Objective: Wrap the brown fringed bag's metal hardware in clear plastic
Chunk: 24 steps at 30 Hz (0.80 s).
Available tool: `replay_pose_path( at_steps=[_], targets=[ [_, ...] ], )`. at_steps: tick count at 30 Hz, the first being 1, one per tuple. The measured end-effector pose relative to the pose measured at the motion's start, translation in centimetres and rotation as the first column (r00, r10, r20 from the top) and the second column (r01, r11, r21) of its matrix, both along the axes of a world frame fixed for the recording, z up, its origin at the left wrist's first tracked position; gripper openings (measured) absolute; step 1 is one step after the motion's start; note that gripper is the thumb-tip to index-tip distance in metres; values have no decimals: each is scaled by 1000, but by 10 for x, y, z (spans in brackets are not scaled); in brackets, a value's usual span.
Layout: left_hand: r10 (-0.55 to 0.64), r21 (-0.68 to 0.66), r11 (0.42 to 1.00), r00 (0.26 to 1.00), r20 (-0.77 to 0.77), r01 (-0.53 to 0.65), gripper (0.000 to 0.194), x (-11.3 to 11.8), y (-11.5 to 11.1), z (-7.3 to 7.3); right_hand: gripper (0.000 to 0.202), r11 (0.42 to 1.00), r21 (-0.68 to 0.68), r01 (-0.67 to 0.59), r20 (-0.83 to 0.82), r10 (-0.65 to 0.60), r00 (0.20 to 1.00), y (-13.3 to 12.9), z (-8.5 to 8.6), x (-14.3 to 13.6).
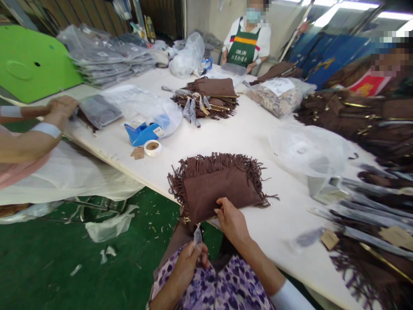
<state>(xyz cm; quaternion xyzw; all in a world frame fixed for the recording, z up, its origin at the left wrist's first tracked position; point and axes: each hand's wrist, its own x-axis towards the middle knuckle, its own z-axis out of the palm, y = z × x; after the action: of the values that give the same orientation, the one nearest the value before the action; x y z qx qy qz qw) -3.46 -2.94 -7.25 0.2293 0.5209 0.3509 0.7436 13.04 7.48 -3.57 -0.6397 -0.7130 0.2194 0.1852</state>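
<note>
A brown fringed bag [222,187] lies at the near edge of the white table [254,142], its fringe spread toward the far side. Below its near left corner, my left hand [190,262] is closed around a small plastic-wrapped piece [198,236] that hangs from the bag. My right hand [230,219] rests at the bag's near edge, fingers bent and touching the brown material. Whether those fingers pinch the edge is hard to tell, but they are not wrapped round anything else.
Fringed bags [213,94] are piled mid-table, with a tape dispenser [142,132] and tape roll [152,147] left of them. More brown bags [364,116] and wrapped straps lie right. A co-worker's hands [63,107] hold a packed bag at left; a person in a green apron [243,47] stands opposite.
</note>
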Motion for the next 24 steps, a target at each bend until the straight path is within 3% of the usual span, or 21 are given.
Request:
replay_pose_path(
  at_steps=[5,10,11,13,15,16,18,20,22,24],
  targets=[
    [-88,144,984,986,-144,109,32,0,-3,-5,19,1000,17,-16,9,16,1000,-3,-1,0],
    [-212,258,905,884,-417,338,26,-15,-2,-1,26,999,41,-29,35,28,999,5,-4,4],
    [-178,255,911,868,-464,324,24,-21,-1,2,27,999,39,-25,48,23,999,9,-5,5],
    [32,278,948,826,-563,153,21,-33,5,8,27,999,32,-18,75,15,997,17,-5,8],
    [283,386,922,750,-597,-41,24,-41,16,8,27,1000,27,-15,101,12,995,23,-5,9],
    [351,446,892,727,-589,-69,27,-42,22,6,27,1000,24,-18,113,15,993,25,-4,9],
    [353,519,855,733,-582,0,29,-41,36,-3,26,1000,16,-15,136,13,991,27,-4,9],
    [282,507,854,719,-636,114,20,-36,46,-11,26,1000,6,-10,158,9,987,28,-4,9],
    [223,450,865,633,-742,223,13,-34,53,-15,27,1000,-4,-5,182,6,983,30,-5,9],
    [176,389,852,509,-843,349,19,-36,57,-9,31,1000,-7,-9,212,10,977,36,-5,11]
  ],
)
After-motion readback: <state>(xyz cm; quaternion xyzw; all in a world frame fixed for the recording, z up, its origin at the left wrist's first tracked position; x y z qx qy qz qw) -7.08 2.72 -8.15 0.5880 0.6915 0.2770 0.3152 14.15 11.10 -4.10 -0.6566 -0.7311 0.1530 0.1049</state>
